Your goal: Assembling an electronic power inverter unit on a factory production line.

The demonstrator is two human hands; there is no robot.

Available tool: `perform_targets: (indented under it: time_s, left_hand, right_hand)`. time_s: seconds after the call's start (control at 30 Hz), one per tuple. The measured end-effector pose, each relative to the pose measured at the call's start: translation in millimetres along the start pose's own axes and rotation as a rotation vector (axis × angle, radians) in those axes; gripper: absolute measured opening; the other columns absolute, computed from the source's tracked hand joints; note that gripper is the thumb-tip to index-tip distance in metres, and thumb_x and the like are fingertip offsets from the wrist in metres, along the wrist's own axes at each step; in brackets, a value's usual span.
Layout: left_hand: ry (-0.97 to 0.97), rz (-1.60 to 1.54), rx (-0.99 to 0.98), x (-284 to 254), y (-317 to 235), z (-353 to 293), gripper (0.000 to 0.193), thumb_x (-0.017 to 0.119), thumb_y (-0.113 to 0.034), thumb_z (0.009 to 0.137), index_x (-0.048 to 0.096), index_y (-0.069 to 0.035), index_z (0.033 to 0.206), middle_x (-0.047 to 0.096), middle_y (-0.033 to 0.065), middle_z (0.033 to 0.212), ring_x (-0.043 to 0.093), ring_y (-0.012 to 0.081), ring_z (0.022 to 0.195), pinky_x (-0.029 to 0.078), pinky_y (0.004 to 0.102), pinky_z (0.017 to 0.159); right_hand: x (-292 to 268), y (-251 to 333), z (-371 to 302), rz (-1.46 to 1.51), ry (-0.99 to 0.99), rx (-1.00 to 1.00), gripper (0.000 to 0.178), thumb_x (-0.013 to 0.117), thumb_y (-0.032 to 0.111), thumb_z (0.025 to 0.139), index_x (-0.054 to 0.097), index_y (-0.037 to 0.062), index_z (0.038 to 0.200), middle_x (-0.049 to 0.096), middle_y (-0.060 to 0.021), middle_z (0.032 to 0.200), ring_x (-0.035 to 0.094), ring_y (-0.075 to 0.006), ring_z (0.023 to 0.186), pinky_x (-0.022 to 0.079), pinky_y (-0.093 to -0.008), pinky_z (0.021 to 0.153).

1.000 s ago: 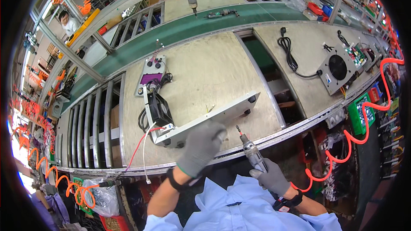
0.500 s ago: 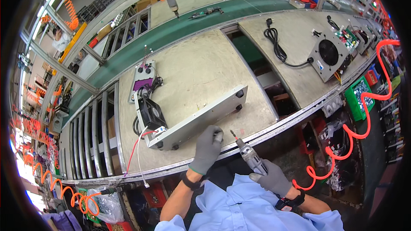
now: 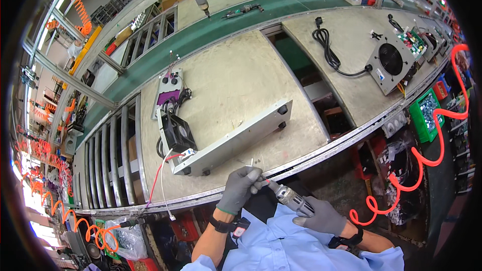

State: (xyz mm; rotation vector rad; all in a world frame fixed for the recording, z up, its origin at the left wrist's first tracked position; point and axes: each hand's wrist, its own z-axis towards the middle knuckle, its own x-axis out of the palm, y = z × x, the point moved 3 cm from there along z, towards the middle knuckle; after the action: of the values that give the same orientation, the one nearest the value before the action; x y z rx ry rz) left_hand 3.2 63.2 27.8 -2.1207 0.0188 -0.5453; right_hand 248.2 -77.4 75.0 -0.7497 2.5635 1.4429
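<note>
My right hand (image 3: 321, 215), in a grey glove, grips a silver power screwdriver (image 3: 291, 199) whose bit points up and left. My left hand (image 3: 240, 188), gloved too, is closed in a pinch at the bit's tip; what lies between its fingers is too small to make out. Just beyond the left hand, a long grey metal panel (image 3: 236, 143) with black feet stands on edge on the worktable (image 3: 221, 75). A black fan (image 3: 176, 133) is at its left end, with red and white wires (image 3: 163, 180) hanging over the table edge.
A unit with a purple part (image 3: 169, 95) lies behind the fan. To the right are a fan panel (image 3: 391, 62) with a black power cord (image 3: 329, 52), and a green bin (image 3: 427, 113) of small metal parts. An orange coiled hose (image 3: 419, 158) hangs at right.
My left hand has moved down, its fingers now meeting the screwdriver's tip. The screwdriver has tilted further left, toward that hand. The panel and fan have stayed in place.
</note>
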Motion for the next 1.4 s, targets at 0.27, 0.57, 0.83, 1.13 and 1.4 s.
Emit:
perform_targets:
  time_s: [0.27,0.57,0.83,1.13,1.4]
  left_hand:
    - [-0.053,-0.136,-0.039,-16,20,-19,0.034,0.081,-0.033,0.094,0.066,-0.003,0.101,0.068,0.0064,0.086,0.057,0.0105,0.061,0.045,0.0229,0.054]
    - [0.043,-0.213,0.015,-11,13,-21,0.036,0.074,-0.033,0.099,0.068,0.001,0.106,0.066,0.0049,0.086,0.058,0.0102,0.065,0.047,0.0236,0.057]
    - [-0.459,1.435,0.77,-11,-32,-5,0.031,0.062,-0.003,0.086,0.07,-0.011,0.115,0.07,0.0152,0.1,0.07,0.0356,0.086,0.059,0.0437,0.072]
    - [-0.358,1.44,0.56,-8,-42,-6,0.014,0.063,-0.005,0.095,0.066,-0.006,0.108,0.067,0.017,0.101,0.068,0.0383,0.087,0.056,0.0457,0.075]
    - [-0.188,1.003,0.465,14,-165,-55,0.015,0.06,-0.005,0.099,0.066,-0.003,0.113,0.07,0.012,0.091,0.071,0.0216,0.075,0.054,0.0336,0.068]
  right_hand:
    - [2,1,1,0.019,0.135,-0.045,0.074,0.083,0.052,0.082,0.062,0.0023,0.131,0.072,-0.0188,0.105,0.071,-0.0322,0.096,0.055,-0.0418,0.086]
    - [8,1,6,0.401,0.366,0.235,0.061,0.084,0.041,0.086,0.062,0.0032,0.129,0.063,-0.0029,0.084,0.059,-0.0083,0.064,0.049,-0.0286,0.057]
    - [15,-1,37,0.226,0.001,0.044,0.045,0.081,0.031,0.088,0.062,0.0017,0.117,0.063,-0.0052,0.085,0.059,-0.0094,0.063,0.05,-0.0298,0.055]
    - [9,17,65,0.369,-0.012,0.151,0.051,0.08,0.036,0.089,0.062,0.0001,0.121,0.061,-0.005,0.079,0.058,-0.0107,0.057,0.048,-0.0298,0.049]
    - [5,23,68,0.396,0.018,0.119,0.052,0.078,0.034,0.089,0.061,-0.0006,0.124,0.061,-0.0041,0.077,0.058,-0.0098,0.057,0.049,-0.0284,0.05]
